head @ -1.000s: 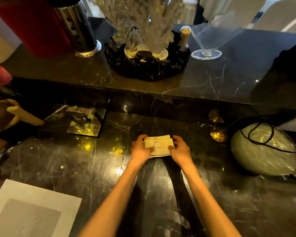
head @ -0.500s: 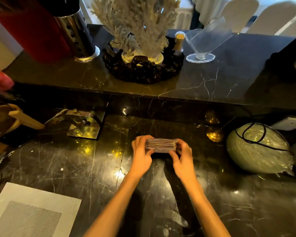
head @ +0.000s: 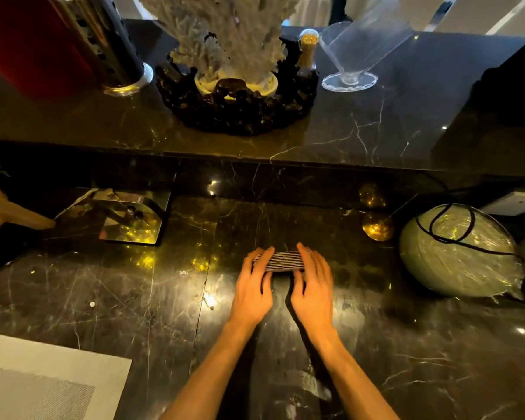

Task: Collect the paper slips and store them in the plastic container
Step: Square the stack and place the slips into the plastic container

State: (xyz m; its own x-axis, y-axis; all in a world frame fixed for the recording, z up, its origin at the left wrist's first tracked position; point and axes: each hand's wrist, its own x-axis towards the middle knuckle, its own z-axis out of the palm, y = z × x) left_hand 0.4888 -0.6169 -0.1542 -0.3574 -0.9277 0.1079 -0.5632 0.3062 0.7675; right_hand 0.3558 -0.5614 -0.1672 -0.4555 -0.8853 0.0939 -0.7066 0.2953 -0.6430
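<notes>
A stack of paper slips point(head: 281, 261) stands on edge on the dark marble counter point(head: 103, 292), its layered edges facing up. My left hand point(head: 253, 286) presses its left end and my right hand point(head: 312, 287) presses its right end, fingers curled over the top. The clear plastic container point(head: 361, 47) stands on the raised ledge at the back right, tilted on a round foot, well beyond both hands.
A white coral ornament point(head: 234, 34) in a dark rocky base sits mid-ledge, a steel cylinder point(head: 112, 47) to its left. On the counter: a mirrored holder point(head: 131, 219) at left, a wrapped green bowl point(head: 458, 253) with a black cord at right, a grey placemat point(head: 43, 383) at front left.
The stack lay flat with its printed face up; both hands turned it onto its edge and now squeeze it from both ends. The view has moved closer to the counter.
</notes>
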